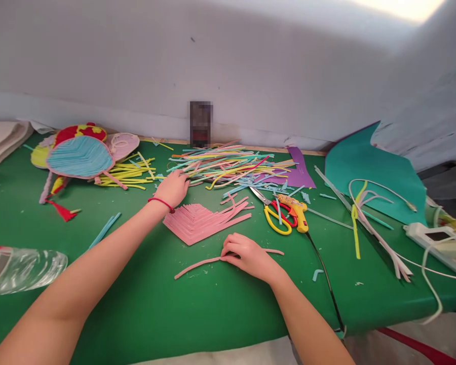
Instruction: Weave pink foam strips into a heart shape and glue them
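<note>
My right hand (248, 257) is pinching a long pink pipe cleaner (197, 265) close to the green tabletop; its ends stick out on both sides of the fingers. Just behind it lies a flat pink piece (192, 225) of pipe cleaners laid side by side in a V pattern, with loose ends trailing right. Beyond that piece, my left hand (172, 189) reaches to the left edge of a pile of mixed-colour pipe cleaners (228, 165). Its fingers are apart and slightly bent, partly hidden, and I see nothing held in them.
Scissors (277, 219) and a yellow glue gun (298, 215) lie right of the pink piece, the gun's cord running forward. Finished fans (79, 157) lie far left, a plastic bottle (26, 268) near left. Teal sheet (372, 172), white cable and power strip (437, 243) occupy the right.
</note>
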`<action>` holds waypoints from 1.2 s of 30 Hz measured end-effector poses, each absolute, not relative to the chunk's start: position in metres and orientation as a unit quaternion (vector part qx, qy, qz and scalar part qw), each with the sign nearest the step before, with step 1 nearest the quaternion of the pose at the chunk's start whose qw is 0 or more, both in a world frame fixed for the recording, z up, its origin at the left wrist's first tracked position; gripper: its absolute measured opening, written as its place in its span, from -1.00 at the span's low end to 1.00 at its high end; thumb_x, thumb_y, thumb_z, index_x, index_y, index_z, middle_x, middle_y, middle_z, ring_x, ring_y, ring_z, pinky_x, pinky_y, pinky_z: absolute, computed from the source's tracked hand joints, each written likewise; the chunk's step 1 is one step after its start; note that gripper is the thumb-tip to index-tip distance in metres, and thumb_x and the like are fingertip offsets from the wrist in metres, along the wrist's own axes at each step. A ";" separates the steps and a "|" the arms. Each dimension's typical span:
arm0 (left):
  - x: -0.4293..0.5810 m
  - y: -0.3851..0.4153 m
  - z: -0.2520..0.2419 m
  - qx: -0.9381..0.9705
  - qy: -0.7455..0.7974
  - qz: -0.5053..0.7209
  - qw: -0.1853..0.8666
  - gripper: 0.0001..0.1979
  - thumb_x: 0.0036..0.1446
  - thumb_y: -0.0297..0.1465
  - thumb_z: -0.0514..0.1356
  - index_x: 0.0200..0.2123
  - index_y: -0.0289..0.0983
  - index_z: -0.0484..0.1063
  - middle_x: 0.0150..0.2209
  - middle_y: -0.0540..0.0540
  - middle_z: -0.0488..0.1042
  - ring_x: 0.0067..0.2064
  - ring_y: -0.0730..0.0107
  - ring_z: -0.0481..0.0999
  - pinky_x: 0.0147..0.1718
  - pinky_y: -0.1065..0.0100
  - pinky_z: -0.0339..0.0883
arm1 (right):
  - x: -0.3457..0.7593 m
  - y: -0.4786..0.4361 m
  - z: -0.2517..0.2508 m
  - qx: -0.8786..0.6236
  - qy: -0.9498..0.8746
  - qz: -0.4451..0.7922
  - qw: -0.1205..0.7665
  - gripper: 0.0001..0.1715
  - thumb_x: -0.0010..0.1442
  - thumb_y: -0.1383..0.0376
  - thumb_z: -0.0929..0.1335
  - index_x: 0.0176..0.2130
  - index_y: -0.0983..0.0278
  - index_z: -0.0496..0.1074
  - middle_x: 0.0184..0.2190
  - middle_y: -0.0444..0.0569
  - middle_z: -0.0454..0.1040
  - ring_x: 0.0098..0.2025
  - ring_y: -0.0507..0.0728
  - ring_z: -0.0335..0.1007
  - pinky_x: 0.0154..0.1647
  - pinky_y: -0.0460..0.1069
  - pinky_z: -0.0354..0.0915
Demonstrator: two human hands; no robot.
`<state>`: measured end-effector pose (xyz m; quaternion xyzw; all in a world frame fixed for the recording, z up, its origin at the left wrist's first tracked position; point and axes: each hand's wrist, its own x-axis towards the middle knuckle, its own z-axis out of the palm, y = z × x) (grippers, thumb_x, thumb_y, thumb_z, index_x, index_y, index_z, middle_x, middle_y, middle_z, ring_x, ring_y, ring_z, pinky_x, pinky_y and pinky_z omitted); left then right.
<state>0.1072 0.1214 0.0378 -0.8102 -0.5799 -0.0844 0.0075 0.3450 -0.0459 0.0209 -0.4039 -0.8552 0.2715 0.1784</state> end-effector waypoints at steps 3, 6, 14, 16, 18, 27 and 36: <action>0.092 0.093 0.035 -0.795 -0.586 -0.156 -0.005 -0.63 0.28 -0.41 -0.09 0.00 -0.37 0.40 0.06 -0.25 0.37 0.06 0.17 0.40 0.04 0.23 0.27 | 0.344 -0.046 0.022 -0.394 -0.861 0.265 0.181 -0.87 0.27 0.31 0.32 -0.33 0.25 0.43 -0.32 -0.05 0.45 -0.24 0.08 0.35 -0.22 -0.02 0.29; 0.078 0.064 0.032 -0.767 -0.610 -0.186 -0.078 -0.66 0.25 -0.38 -0.07 -0.07 -0.31 0.44 -0.05 -0.20 0.43 -0.03 0.16 0.45 -0.03 0.20 0.33 | 0.345 -0.048 0.026 -0.395 -0.852 0.282 0.194 -0.86 0.29 0.30 0.30 -0.32 0.24 0.41 -0.32 -0.05 0.46 -0.24 0.08 0.36 -0.20 -0.02 0.29; 0.056 0.025 0.012 -0.733 -0.612 -0.195 -0.223 -0.63 0.21 -0.34 -0.06 -0.08 -0.31 0.46 -0.08 -0.18 0.44 -0.08 0.20 0.48 -0.02 0.17 0.34 | 0.347 -0.051 0.034 -0.497 -0.792 0.311 0.172 -0.88 0.31 0.27 0.27 -0.27 0.20 0.39 -0.37 -0.13 0.50 -0.30 0.07 0.38 -0.27 -0.05 0.29; 0.059 0.020 0.010 -0.734 -0.589 -0.224 -0.255 -0.63 0.21 -0.33 -0.06 -0.08 -0.29 0.46 -0.11 -0.16 0.46 -0.08 0.24 0.48 -0.01 0.20 0.35 | 0.346 -0.051 0.035 -0.511 -0.782 0.314 0.169 -0.85 0.32 0.25 0.25 -0.25 0.20 0.40 -0.36 -0.13 0.50 -0.32 0.05 0.40 -0.30 -0.07 0.29; 0.062 0.015 0.011 -0.729 -0.583 -0.247 -0.261 -0.64 0.22 -0.34 -0.06 -0.08 -0.26 0.45 -0.10 -0.14 0.47 -0.07 0.25 0.48 -0.01 0.20 0.36 | 0.345 -0.050 0.034 -0.520 -0.779 0.306 0.173 -0.82 0.32 0.23 0.24 -0.24 0.20 0.40 -0.36 -0.13 0.49 -0.36 0.03 0.40 -0.35 -0.09 0.28; 0.078 -0.032 0.035 -0.813 -0.472 -0.330 -0.080 -0.72 0.30 -0.40 -0.03 0.00 -0.26 0.38 -0.07 -0.19 0.50 -0.04 0.24 0.47 -0.04 0.19 0.35 | 0.337 -0.055 0.041 -0.500 -0.827 0.140 0.216 -0.66 0.38 0.22 0.17 -0.31 0.24 0.43 -0.46 -0.08 0.43 -0.41 0.02 0.35 -0.41 -0.10 0.20; 0.068 -0.030 0.018 -0.847 -0.437 -0.255 -0.161 -0.67 0.34 -0.31 -0.06 -0.29 -0.23 0.47 -0.42 -0.01 0.54 -0.39 0.40 0.49 -0.34 0.37 0.33 | 0.317 -0.041 0.048 -0.458 -0.845 0.112 0.251 -0.70 0.35 0.29 0.21 -0.34 0.25 0.46 -0.47 -0.07 0.47 -0.40 0.03 0.37 -0.36 -0.09 0.26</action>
